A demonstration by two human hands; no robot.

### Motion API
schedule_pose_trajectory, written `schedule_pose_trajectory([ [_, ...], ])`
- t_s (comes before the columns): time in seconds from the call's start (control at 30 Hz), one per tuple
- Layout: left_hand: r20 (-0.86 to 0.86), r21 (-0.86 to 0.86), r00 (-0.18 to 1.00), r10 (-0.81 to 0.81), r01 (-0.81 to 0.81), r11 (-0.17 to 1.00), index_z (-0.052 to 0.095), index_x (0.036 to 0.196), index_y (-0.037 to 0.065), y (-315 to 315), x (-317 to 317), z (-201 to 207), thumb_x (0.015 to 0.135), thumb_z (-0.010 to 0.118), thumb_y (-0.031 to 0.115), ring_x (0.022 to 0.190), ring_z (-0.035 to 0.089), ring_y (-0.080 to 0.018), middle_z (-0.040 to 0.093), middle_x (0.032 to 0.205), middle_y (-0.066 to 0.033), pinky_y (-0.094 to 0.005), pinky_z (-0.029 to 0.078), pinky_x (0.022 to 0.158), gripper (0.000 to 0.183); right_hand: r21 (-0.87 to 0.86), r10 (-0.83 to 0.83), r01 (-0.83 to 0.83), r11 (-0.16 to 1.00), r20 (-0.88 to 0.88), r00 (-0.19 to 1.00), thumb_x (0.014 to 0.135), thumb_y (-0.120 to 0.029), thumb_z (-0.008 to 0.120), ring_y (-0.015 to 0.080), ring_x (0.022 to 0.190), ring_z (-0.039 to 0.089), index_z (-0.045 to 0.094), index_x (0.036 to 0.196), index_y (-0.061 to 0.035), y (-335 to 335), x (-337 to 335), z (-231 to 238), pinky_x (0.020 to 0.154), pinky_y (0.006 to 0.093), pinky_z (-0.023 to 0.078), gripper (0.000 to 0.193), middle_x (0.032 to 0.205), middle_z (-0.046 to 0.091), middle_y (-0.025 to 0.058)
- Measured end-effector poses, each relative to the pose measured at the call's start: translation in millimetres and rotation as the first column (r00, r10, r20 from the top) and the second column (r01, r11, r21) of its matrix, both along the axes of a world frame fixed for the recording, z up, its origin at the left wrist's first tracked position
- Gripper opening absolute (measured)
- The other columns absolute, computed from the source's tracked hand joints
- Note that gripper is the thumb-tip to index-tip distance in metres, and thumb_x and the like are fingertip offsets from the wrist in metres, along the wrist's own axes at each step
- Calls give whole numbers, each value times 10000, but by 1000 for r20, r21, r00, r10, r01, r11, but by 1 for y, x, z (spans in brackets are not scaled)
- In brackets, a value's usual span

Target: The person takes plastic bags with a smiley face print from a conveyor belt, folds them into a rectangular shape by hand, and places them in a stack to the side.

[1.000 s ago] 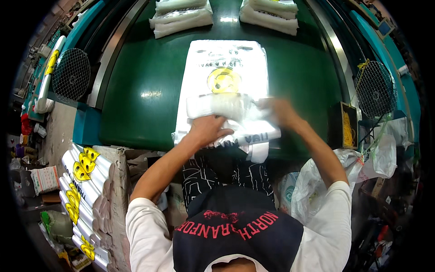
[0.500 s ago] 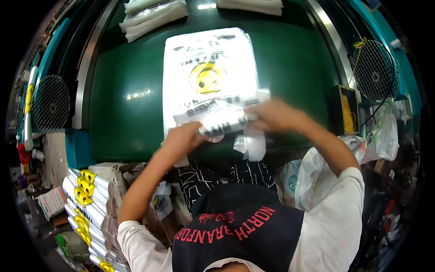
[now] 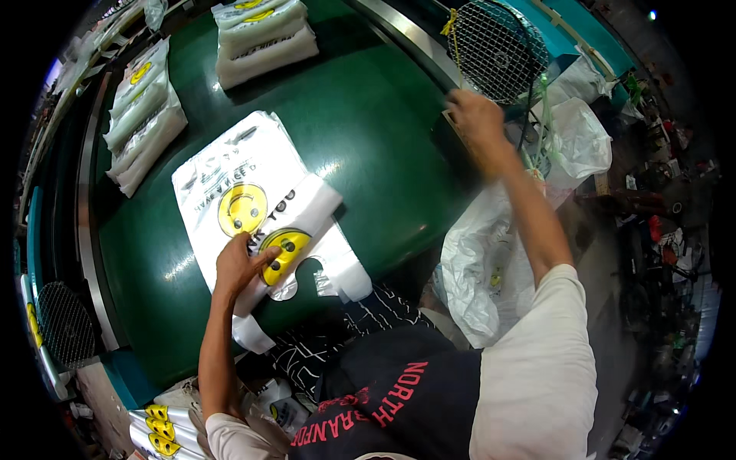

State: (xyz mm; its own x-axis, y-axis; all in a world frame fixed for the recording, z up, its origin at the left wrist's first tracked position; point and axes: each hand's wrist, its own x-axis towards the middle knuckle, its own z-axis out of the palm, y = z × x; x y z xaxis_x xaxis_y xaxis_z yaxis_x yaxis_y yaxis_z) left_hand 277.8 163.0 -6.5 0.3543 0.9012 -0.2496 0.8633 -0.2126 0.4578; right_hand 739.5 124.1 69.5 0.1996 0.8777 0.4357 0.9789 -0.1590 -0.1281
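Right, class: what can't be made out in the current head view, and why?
Head view:
- Right hand: slightly blurred; grip unclear.
- Dark box: contents hidden behind that hand.
- Folded smiley-face bag: partly covered by left hand.
- Rolled smiley-face bags: cut off by lower edge.

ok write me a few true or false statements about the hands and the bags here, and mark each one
1. The left hand rests on a folded white bag. True.
2. The right hand is touching that bag too. False: it is apart from it, near a round wire guard.
3. The folded bag shows a yellow smiley face. True.
4. The bags lie on bare wood. False: they lie on a green surface.
5. Another bag stack lies at the picture's upper left. True.
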Motion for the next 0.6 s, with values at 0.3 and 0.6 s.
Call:
schedule_pose_trajectory([
  [0.3,546,-582,727,416,-28,813,586,1076,-82,-78,29,43,810,692,281,734,650,-171,671,903,-134,-288,531,673,462,-106,-114,113,988,-4,993,798,-259,663,347,832,648,701,935,-100,-55,64,-30,723,440,512,213,867,677,159],
  [0.6,855,-476,304,419,141,868,568,1077,-25,-115,55,45,799,720,421,852,633,-141,650,991,-92,-290,530,768,548,-7,-9,7,1000,-235,972,778,-206,638,325,801,649,703,868,-57,-69,72,-12,735,402,500,186,863,679,156],
])
